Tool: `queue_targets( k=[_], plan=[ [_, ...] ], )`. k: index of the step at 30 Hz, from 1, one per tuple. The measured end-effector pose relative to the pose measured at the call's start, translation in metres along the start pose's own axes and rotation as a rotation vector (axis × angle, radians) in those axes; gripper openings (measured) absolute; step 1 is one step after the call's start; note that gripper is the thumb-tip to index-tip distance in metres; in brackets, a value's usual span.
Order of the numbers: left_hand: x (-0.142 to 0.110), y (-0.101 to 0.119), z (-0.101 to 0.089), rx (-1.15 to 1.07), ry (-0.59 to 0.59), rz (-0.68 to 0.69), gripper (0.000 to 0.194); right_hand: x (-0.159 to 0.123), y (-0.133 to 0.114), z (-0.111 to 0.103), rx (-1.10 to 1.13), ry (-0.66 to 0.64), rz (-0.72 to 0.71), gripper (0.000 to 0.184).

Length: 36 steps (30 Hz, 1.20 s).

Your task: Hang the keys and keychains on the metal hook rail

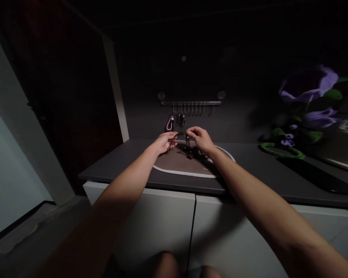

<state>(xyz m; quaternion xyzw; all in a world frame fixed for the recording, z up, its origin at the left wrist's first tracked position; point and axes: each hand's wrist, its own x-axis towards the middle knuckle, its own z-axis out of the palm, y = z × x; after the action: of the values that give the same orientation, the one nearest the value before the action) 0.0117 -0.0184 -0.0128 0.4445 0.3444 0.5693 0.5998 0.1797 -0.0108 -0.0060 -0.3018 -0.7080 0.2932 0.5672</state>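
Note:
Over a brown oval mat (176, 164) with a pale rim, both my hands are raised close together. My left hand (164, 143) is closed around a small dark item, likely keys (179, 134), though it is too dim to be sure. A pinch of my right hand (200, 138) carries a small bunch of keys (187, 139) hanging from the fingertips. On the mat below lie several more small dark and metal pieces (190, 156), partly hidden by my right hand.
Behind, a clear hook rail (191, 102) on the wall holds a pink loop strap (169, 123) and some hanging keys (181, 118). At right stand purple flowers (310, 88), a green ring (282, 150) and a pale rounded appliance (340, 146). White cabinet doors (162, 224) run below the dark counter (113, 158).

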Motion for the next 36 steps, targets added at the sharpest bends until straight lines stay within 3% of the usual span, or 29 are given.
queue_targets(
  k=[7, 14, 20, 24, 30, 36],
  plan=[
    [-0.002, -0.006, 0.0, 0.185, -0.13, -0.027, 0.015, 0.003, 0.004, -0.001, 0.085, 0.023, -0.004, 0.024],
    [-0.005, -0.004, 0.007, 0.251, -0.122, 0.164, 0.017, 0.002, 0.001, 0.0, 0.085, 0.029, 0.02, 0.027],
    [-0.007, -0.005, 0.01, 0.275, -0.219, 0.234, 0.027, -0.002, -0.001, 0.004, 0.137, 0.02, 0.052, 0.028],
    [-0.004, -0.007, 0.009, 0.279, -0.206, 0.238, 0.026, -0.003, -0.002, 0.006, 0.175, 0.021, 0.089, 0.028],
    [0.0, -0.007, 0.009, 0.112, -0.141, 0.245, 0.028, -0.005, 0.002, 0.008, 0.26, -0.043, 0.188, 0.031],
    [0.0, -0.01, 0.011, 0.082, -0.123, 0.251, 0.033, -0.006, 0.003, 0.007, 0.338, -0.002, 0.237, 0.034]
  ],
)
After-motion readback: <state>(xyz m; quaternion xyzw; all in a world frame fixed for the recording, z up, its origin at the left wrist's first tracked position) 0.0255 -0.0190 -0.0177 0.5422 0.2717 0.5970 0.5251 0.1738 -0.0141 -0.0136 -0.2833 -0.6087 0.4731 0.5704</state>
